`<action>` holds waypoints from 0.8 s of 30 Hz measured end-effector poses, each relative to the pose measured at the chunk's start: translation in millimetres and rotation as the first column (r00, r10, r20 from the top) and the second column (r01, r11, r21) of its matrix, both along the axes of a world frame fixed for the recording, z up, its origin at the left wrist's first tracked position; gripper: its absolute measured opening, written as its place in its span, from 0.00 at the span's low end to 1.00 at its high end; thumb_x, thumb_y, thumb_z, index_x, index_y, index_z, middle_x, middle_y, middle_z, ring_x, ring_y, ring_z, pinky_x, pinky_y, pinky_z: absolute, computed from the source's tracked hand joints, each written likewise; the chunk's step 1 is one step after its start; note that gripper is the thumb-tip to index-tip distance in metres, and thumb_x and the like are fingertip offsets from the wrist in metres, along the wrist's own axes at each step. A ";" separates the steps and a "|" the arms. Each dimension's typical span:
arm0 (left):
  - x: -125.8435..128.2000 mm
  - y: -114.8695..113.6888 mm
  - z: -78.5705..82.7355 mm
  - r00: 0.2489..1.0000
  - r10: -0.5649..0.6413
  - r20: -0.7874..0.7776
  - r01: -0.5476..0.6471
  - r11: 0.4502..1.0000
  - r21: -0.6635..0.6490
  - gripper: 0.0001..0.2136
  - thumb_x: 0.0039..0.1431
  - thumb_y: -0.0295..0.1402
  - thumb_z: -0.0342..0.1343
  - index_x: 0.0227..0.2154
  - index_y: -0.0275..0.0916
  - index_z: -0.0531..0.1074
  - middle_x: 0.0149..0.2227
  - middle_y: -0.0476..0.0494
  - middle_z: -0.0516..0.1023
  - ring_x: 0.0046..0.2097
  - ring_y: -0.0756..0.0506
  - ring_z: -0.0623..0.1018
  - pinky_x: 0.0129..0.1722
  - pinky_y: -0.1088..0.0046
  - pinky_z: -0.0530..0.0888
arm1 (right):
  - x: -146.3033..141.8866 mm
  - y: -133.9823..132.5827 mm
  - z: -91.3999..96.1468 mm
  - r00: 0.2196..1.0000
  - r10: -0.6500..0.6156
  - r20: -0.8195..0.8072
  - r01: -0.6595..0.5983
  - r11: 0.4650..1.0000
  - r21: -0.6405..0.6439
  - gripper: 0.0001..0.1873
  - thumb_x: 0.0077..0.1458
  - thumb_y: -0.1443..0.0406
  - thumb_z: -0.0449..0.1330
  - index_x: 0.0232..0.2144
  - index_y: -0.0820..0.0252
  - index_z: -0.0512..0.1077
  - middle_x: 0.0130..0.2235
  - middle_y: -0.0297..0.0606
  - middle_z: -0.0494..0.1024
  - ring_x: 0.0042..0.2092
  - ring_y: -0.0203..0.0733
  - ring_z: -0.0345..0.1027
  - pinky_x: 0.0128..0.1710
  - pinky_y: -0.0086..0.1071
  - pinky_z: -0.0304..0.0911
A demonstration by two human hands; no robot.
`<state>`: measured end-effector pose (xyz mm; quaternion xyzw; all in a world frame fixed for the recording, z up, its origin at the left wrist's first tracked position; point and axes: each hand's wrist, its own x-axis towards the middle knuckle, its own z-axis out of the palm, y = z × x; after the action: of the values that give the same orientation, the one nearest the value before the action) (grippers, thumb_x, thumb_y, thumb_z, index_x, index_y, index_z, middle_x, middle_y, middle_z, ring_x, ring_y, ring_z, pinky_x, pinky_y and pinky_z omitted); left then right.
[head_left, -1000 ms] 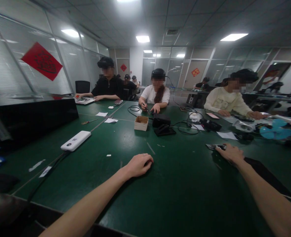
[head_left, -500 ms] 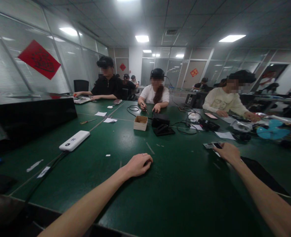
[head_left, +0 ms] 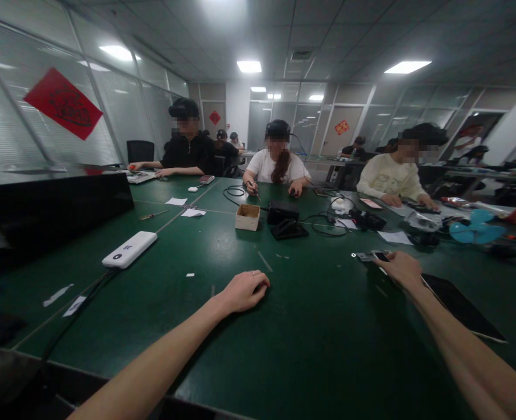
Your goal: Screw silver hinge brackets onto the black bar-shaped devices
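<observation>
My left hand point(head_left: 246, 290) rests on the green tabletop point(head_left: 310, 326) with its fingers curled under; nothing shows in them. Out to the right, my right hand point(head_left: 400, 269) grips a small flat grey-and-black piece point(head_left: 365, 256), its metallic end poking out past the fingertips at table height. Just off that end lies a tiny white ring point(head_left: 353, 255). A dark flat panel with a pale edge point(head_left: 461, 306) lies beside my right forearm, which partly covers it.
A small open box point(head_left: 247, 218) and a black device point(head_left: 284, 219) with cables stand mid-table. To the left are a white power bank point(head_left: 130, 249) and a screwdriver point(head_left: 155, 215). A blue fan blade point(head_left: 476, 227) lies among clutter at right. Three co-workers sit across.
The tiny white ring now shows by the end of the grey-and-black piece. My left hand stays put on the table. The whole view has shifted slightly.
</observation>
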<state>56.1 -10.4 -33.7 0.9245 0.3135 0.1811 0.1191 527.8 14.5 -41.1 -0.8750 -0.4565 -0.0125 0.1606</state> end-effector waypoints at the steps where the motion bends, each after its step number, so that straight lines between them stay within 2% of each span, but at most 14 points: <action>1: 0.1 0.3 -0.5 1.000 -0.004 0.001 0.004 1.000 0.003 0.07 0.61 0.28 0.47 0.38 0.38 0.69 0.37 0.46 0.74 0.38 0.48 0.74 0.38 0.73 0.69 | 0.7 -1.0 -0.2 1.000 -0.001 0.020 0.001 1.000 -0.006 0.20 0.49 0.52 0.57 0.32 0.62 0.75 0.35 0.51 0.76 0.42 0.60 0.70 0.39 0.45 0.65; 4: 0.5 1.0 -1.7 1.000 0.001 -0.005 -0.001 1.000 0.012 0.07 0.61 0.28 0.47 0.38 0.38 0.69 0.38 0.46 0.74 0.38 0.47 0.74 0.39 0.72 0.69 | 1.7 -3.4 1.3 0.997 -0.007 0.080 0.009 0.999 -0.031 0.18 0.50 0.53 0.56 0.28 0.61 0.75 0.33 0.49 0.76 0.41 0.57 0.71 0.38 0.41 0.66; 8: 0.6 1.2 -1.7 1.000 0.007 -0.017 -0.007 1.000 0.013 0.07 0.61 0.28 0.47 0.38 0.39 0.69 0.38 0.45 0.74 0.38 0.47 0.74 0.39 0.72 0.70 | -0.1 -3.4 6.2 0.995 -0.003 0.095 0.008 0.998 -0.059 0.17 0.50 0.53 0.57 0.28 0.62 0.75 0.34 0.50 0.76 0.41 0.57 0.70 0.38 0.40 0.65; 12: 0.0 0.9 -1.1 1.000 0.010 -0.016 -0.010 1.000 0.011 0.07 0.61 0.28 0.47 0.39 0.39 0.69 0.38 0.45 0.74 0.38 0.47 0.74 0.39 0.73 0.70 | -3.2 -3.6 9.4 0.992 0.010 0.127 0.001 0.997 -0.082 0.17 0.52 0.54 0.57 0.32 0.65 0.73 0.38 0.54 0.74 0.42 0.57 0.69 0.36 0.39 0.64; 18: -0.4 1.2 -1.2 1.000 -0.002 -0.009 0.002 1.000 0.012 0.07 0.61 0.28 0.47 0.39 0.39 0.69 0.37 0.46 0.73 0.38 0.47 0.74 0.38 0.73 0.70 | -6.5 -11.4 10.7 0.976 0.069 0.207 -0.060 0.997 -0.052 0.20 0.54 0.57 0.55 0.44 0.68 0.66 0.46 0.56 0.68 0.47 0.56 0.65 0.41 0.39 0.62; 24: 0.5 0.7 -0.1 1.000 0.002 -0.014 -0.002 1.000 0.009 0.07 0.62 0.28 0.47 0.38 0.39 0.69 0.37 0.46 0.73 0.37 0.47 0.74 0.37 0.73 0.69 | -7.2 -16.9 11.8 0.980 0.066 0.186 -0.060 0.997 -0.039 0.18 0.54 0.59 0.56 0.42 0.68 0.67 0.45 0.57 0.69 0.48 0.58 0.63 0.42 0.39 0.61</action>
<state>56.5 -9.8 -33.8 0.9259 0.3146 0.1761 0.1127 520.6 -2.4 -29.2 -0.8575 -0.4973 -0.0819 0.1029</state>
